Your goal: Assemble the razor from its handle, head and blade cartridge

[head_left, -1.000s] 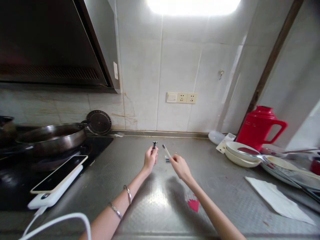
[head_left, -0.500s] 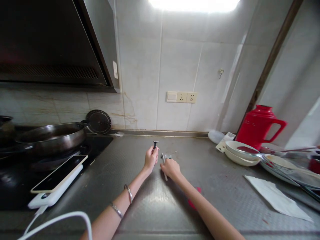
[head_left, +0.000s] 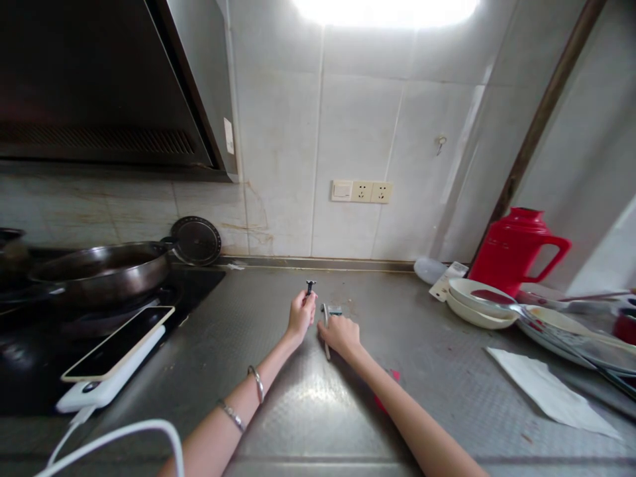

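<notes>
My left hand (head_left: pixel 299 317) is raised a little above the steel counter (head_left: pixel 278 371), its fingers closed around a small dark tool (head_left: pixel 309 287) that sticks up out of the fist. My right hand (head_left: pixel 340 333) rests low on the counter right beside it, gripping a thin pale stick-like tool (head_left: pixel 325 324) that lies along the surface. A small blue-grey packet (head_left: pixel 335 311) lies just beyond the right hand's fingers. I cannot tell what either tool is.
A phone on a white power bank (head_left: pixel 112 356) with a white cable (head_left: pixel 124 437) lies at the left beside a dark pan (head_left: pixel 99 271) on the hob. At the right stand a red jug (head_left: pixel 514 252), stacked bowls and plates (head_left: pixel 479 301) and a white paper sheet (head_left: pixel 546 394).
My right hand has come down and leftwards from a raised pose, laying its pale stick onto the counter beside the left hand. The left hand has barely moved.
</notes>
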Motion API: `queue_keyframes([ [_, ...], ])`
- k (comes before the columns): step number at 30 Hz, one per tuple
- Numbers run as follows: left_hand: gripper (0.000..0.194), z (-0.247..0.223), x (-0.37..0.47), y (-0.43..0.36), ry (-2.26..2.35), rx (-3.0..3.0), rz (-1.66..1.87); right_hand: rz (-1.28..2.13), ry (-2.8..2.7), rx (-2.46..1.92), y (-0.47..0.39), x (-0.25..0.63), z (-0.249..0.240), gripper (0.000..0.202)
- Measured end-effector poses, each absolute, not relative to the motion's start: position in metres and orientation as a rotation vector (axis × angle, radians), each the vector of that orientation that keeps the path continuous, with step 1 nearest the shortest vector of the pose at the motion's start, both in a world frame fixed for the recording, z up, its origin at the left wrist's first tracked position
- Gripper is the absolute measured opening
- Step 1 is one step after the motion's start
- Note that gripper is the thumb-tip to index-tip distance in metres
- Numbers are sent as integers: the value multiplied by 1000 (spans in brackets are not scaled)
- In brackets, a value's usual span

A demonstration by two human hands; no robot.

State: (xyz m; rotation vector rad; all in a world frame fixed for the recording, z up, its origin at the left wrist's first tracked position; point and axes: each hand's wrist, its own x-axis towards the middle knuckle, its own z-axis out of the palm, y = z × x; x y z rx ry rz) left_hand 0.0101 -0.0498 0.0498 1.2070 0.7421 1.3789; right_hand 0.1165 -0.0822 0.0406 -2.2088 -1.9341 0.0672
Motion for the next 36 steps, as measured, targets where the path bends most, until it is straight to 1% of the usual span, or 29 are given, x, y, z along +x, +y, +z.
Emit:
queue_keyframes([
  [3,37,48,10,-49,736,1206,1370,28,-1925,-2180,-75,130,46,47],
  [8,38,47,10,-50,748,1193,1349,-11,-1940,-2060,-52,165,56,30],
  [12,39,45,10,-50,757,1184,1343,58,-2059,-1872,-38,185,54,24],
  [15,38,42,10,-50,759,1171,1332,125,-2149,-1745,-34,192,46,23],
  [23,39,35,12,-49,755,1146,1315,112,-2292,-1604,-28,195,35,25],
  [29,38,31,13,-49,786,1164,1308,102,-2289,-1646,-28,198,34,21],
  [36,37,32,14,-51,785,1163,1311,107,-2282,-1652,-31,196,33,22],
])
